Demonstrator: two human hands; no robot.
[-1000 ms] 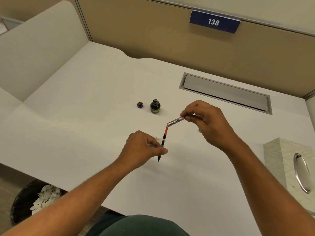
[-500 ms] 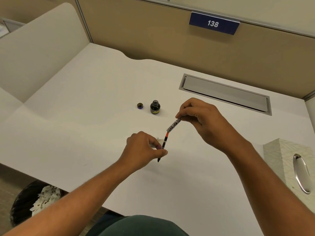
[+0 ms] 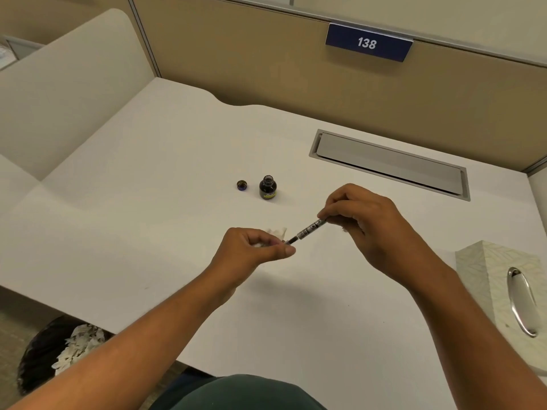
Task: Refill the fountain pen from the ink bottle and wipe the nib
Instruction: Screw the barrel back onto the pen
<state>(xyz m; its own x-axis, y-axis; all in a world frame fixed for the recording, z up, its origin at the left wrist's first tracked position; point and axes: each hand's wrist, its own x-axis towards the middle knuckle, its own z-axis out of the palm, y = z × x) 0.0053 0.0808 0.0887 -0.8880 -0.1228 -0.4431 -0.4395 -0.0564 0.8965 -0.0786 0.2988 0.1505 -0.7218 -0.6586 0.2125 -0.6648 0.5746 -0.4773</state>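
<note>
On the worktop [image 3: 148, 202] the ink bottle [image 3: 268, 188] stands just right of its cap [image 3: 242, 185], behind both hands; a tissue box [image 3: 503, 297] sits at the right edge.

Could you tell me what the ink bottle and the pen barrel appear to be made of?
The ink bottle looks like dark glass or clear glass full of ink: glossy, with a threaded open neck. The pen barrel looks like silvery metal or metallised plastic with dark printing; it is too small to settle which.
</note>
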